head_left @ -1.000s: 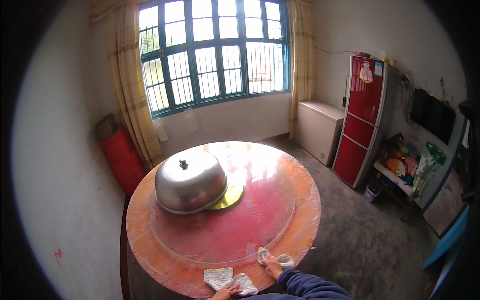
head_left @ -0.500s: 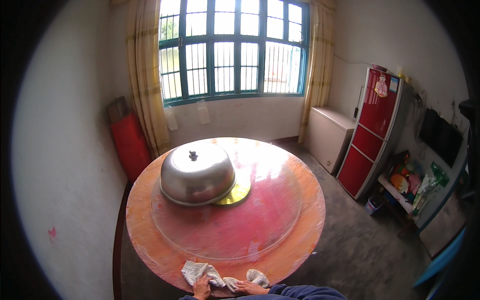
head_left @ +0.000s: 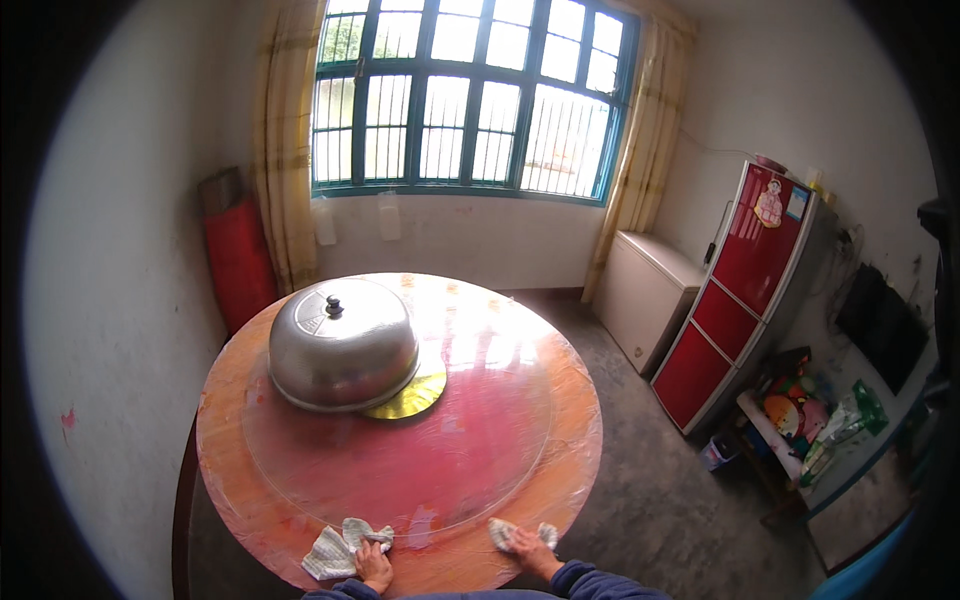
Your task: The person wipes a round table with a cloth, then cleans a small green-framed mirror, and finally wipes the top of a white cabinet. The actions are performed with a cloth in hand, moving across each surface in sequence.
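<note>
Nearest the person, on the near side of the silver dome cover (head_left: 343, 355), the left hand (head_left: 374, 567) rests on a crumpled white cloth (head_left: 328, 556) at the edge of the round surface (head_left: 572, 450). Further right of the dome cover, the right hand (head_left: 533, 550) lies over a second white cloth (head_left: 502, 535); at this size I cannot tell whether either hand is clamped on its cloth or merely flat upon it. The hands are apart, each cloth touching the surface. Topped by a black knob (head_left: 334, 306), the dome cover sits over part of a shiny yellow disc (head_left: 412, 394), which shows at its right. Beyond the dome cover, to the right, stand a red refrigerator (head_left: 728, 310) and a pale chest freezer (head_left: 640, 300); behind it is a blue-framed window (head_left: 465, 75).
</note>
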`<action>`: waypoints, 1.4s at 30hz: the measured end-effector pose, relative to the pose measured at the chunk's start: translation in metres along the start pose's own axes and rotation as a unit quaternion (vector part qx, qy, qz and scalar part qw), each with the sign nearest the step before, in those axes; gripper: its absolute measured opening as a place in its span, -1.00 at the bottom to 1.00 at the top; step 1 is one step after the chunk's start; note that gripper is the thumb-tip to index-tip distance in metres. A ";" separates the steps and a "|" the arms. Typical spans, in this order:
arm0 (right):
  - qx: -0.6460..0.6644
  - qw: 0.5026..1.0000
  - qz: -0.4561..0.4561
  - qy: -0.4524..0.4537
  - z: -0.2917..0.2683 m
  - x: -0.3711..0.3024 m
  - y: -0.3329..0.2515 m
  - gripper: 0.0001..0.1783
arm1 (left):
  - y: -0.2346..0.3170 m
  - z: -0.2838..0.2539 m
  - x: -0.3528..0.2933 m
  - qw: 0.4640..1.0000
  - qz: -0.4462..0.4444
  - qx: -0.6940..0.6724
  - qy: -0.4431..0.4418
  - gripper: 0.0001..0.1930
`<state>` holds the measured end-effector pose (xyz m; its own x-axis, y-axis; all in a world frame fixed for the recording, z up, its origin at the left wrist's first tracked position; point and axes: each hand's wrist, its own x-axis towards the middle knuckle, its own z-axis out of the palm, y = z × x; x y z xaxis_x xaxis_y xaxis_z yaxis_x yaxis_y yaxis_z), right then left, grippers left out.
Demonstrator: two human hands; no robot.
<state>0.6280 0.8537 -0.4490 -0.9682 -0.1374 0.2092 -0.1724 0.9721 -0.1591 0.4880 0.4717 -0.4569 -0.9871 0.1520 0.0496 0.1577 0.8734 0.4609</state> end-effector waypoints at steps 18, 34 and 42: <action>0.087 0.993 0.085 -0.008 0.007 0.081 0.052 -0.55 | 0.127 0.033 -0.048 0.897 0.348 0.020 -0.274 -0.48; 0.130 0.990 -0.059 0.010 -0.024 -0.038 -0.049 -0.62 | 0.085 0.001 -0.045 0.935 0.339 -0.043 -0.096 -0.51; 0.041 0.998 0.035 0.024 -0.045 -0.029 0.039 -0.61 | 0.132 0.019 -0.027 0.947 0.312 0.045 -0.065 -0.51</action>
<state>0.6574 0.9046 -0.4175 -0.9692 -0.0580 0.2395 -0.1201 0.9599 -0.2533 0.5364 0.5914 -0.4139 -0.6901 0.7022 0.1750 0.7167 0.6294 0.3004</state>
